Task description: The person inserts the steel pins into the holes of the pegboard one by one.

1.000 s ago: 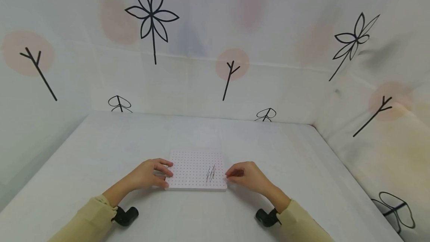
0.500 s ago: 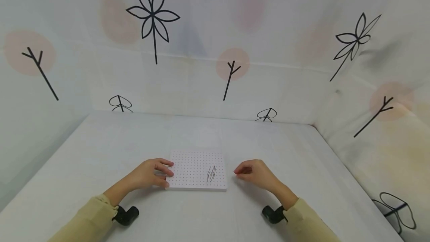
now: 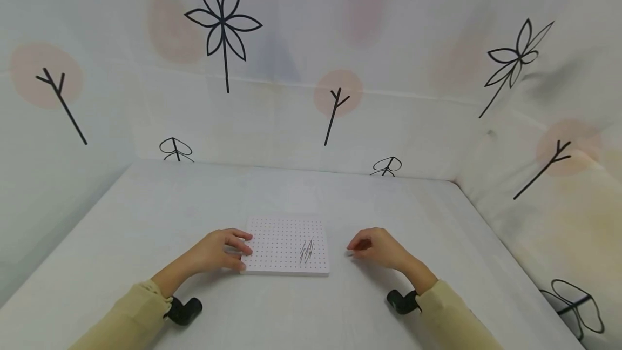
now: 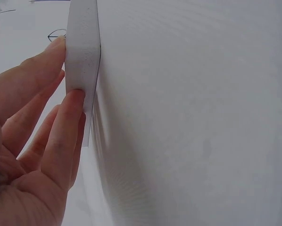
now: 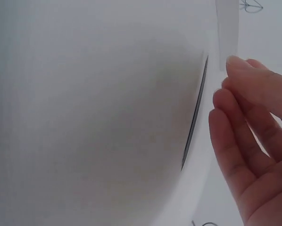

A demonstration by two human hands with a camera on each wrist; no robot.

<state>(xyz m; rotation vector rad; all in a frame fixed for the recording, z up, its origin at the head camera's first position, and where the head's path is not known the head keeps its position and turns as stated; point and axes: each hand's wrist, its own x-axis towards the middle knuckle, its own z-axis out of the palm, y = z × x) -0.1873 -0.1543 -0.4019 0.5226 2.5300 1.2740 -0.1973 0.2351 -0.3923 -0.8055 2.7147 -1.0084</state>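
Note:
A white pegboard with rows of small holes lies on the white table. Several thin dark pins stand in its right part, looking slanted from the head camera. My left hand rests at the board's left edge, thumb by the near corner; up close in the left wrist view, fingertips touch its side wall. To the right of the board hovers my right hand, fingers loosely bent, thumb near the index finger. Beside those fingertips, the right wrist view shows thin dark pins lying together on the table.
White cloth walls with printed flowers and twigs stand behind and to the right of the table. A black wrist camera is strapped on the left arm, another camera on the right.
My right hand has moved right, away from the board's right edge, and now sits by the pins on the table. The left hand has stayed on the board.

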